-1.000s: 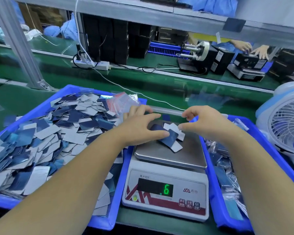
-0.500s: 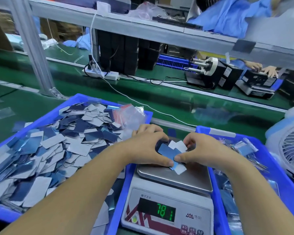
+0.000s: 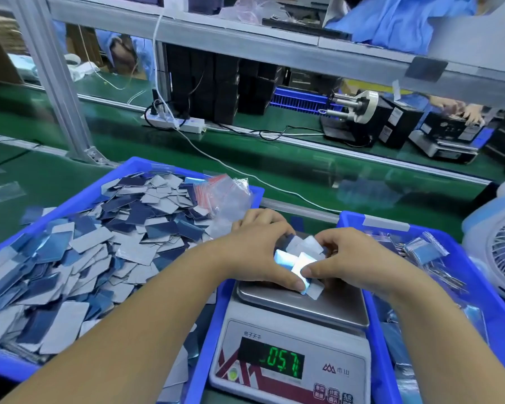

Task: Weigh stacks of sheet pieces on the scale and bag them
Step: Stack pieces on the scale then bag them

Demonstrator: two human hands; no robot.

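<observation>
A small fanned stack of sheet pieces [image 3: 299, 262] is held between both hands over the far part of the scale [image 3: 327, 304] pan. Whether its lowest corner touches the pan cannot be told. The left hand [image 3: 263, 252] is curled round the stack's left side, thumb tip at the near corner. The right hand [image 3: 353, 260] pinches the right side, fingertips and thumb closed on the pieces. Neither hand is slack — both are gripping.

The pieces are splayed, not squared up. The fan's long run is seen going from far-right down to near-left, with a loose corner hanging toward the display, which reads 057, though not sharply.

Key relation for the next move: the empty zip bags [image 3: 225, 196] lie far-left of the grip, at the back corner of the left blue tray [image 3: 134, 167] of loose pieces. The left hand is judged nearer to them. The right blue tray [image 3: 461, 252], with filled bags in it, sits just beside the right hand.

Likely sequence — the stack is squared, kept in the right hand, and a bag is fetched by the left. Risk: a loose piece slipping from the fan.
</observation>
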